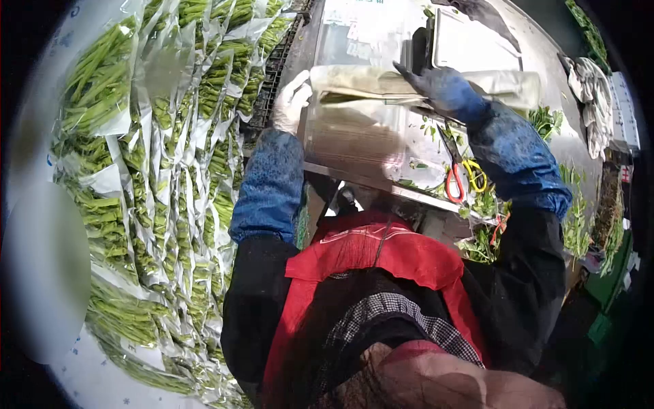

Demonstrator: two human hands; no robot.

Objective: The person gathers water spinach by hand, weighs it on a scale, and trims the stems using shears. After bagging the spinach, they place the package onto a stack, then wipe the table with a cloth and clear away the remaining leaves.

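Observation:
A long, folded beige sheet or bundle (368, 82) lies crosswise over clear plastic on the worktable. My left hand (291, 103), in a pale glove, is at its left end, fingers slightly apart. Over its right half is my right hand (444, 90), in a dark blue glove, with stretched fingers pointing left; its palm side is hidden. Red-handled scissors (454, 183) and a yellow-handled tool (475, 176) lie below my right hand, among leaf scraps.
Bagged green stalks (163, 170) cover the left side, beside a dark wire rack (274, 65). A white tray-like object (470, 41) stands beyond the bundle. At right are loose greens (572, 204) and a crumpled pale cloth (591, 102). The table's front edge (381, 184) faces my apron.

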